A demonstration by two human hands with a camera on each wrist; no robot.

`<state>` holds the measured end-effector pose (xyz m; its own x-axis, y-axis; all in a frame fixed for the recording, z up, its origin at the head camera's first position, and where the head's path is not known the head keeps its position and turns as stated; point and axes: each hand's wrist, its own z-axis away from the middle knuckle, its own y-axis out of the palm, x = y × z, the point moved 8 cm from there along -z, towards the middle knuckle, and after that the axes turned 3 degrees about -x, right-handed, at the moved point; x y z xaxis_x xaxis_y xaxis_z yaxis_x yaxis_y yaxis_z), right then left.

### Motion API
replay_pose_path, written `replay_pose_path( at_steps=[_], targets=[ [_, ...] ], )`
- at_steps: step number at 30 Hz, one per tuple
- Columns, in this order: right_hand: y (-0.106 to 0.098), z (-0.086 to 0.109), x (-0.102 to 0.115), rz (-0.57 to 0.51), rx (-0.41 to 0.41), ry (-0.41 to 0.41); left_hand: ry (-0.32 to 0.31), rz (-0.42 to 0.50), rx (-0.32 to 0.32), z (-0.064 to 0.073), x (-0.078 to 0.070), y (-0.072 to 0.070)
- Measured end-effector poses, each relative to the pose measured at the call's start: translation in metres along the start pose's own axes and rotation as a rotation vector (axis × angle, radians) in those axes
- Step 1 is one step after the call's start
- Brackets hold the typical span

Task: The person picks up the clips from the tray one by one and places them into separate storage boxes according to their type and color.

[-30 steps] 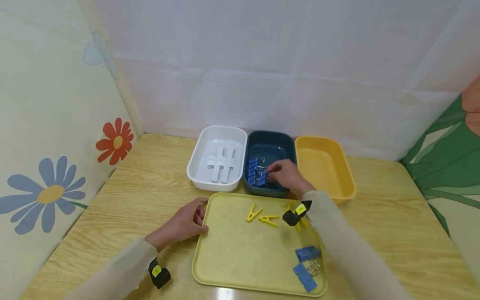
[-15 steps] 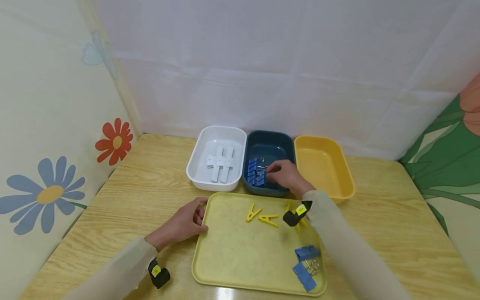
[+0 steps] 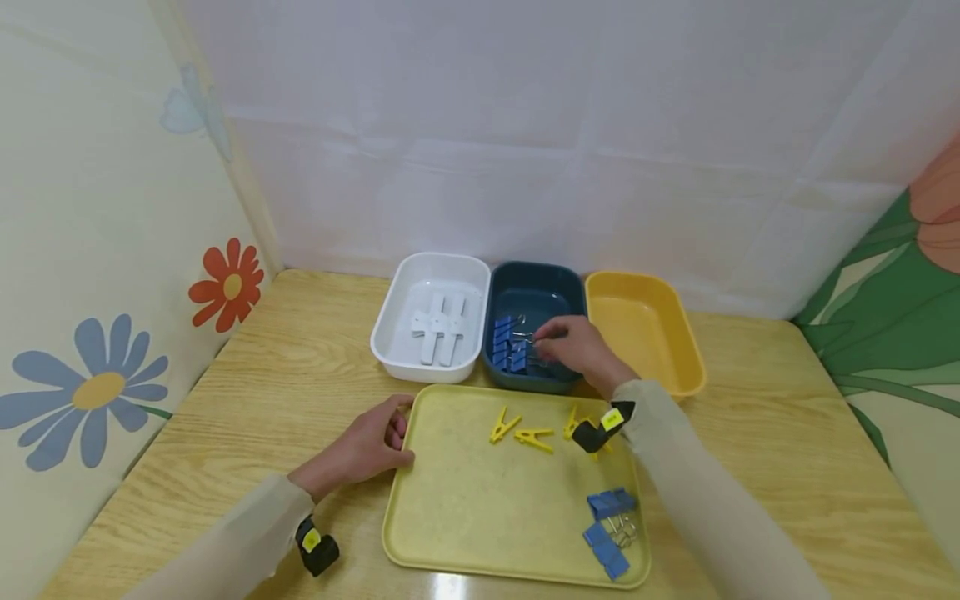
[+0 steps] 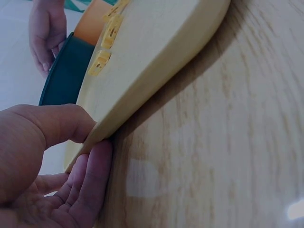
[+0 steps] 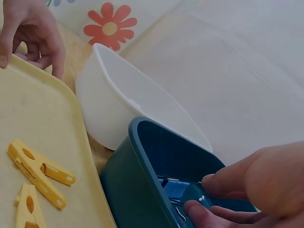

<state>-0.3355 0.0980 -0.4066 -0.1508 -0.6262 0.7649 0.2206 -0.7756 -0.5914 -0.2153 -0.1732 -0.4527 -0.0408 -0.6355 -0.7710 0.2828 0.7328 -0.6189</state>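
While the left hand (image 3: pixel 367 443) grips the left edge of the pale yellow tray (image 3: pixel 487 508), thumb over the rim and fingers curled beneath, the right hand (image 3: pixel 573 346) is inside the dark teal bin (image 3: pixel 542 298) beyond the tray's far edge. Its thumb and fingertips are bent, with a narrow gap between them in the right wrist view and nothing seen gripped there; whether they touch a wire handle, I cannot tell. The blue binder clips (image 3: pixel 517 358) lie just beside those fingertips, grouped at the bin's left side, wire handles pointing right. Two more blue clips (image 3: pixel 606 550) lie at the tray's near right corner: one has its long body running nearly parallel to the tray's long side, the other slants toward the near edge, and their handles crowd together between them. Along the tray's far side, one yellow clothespin (image 3: pixel 504 425) aims its spread legs toward the far edge, and another points its legs right. Beyond the tray stand a white bin (image 3: pixel 438 277), left of the teal one, and a yellow bin (image 3: pixel 637 321), right of it, all on the bench (image 3: pixel 225 433).
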Motion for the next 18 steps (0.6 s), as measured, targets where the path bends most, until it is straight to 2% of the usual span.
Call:
replay_pose_path(
  at_steps=[18],
  targets=[
    [-0.016,0.034,0.007,-0.061,-0.013,-0.006,0.01,0.013,-0.002,0.0,0.0,0.0]
  ],
)
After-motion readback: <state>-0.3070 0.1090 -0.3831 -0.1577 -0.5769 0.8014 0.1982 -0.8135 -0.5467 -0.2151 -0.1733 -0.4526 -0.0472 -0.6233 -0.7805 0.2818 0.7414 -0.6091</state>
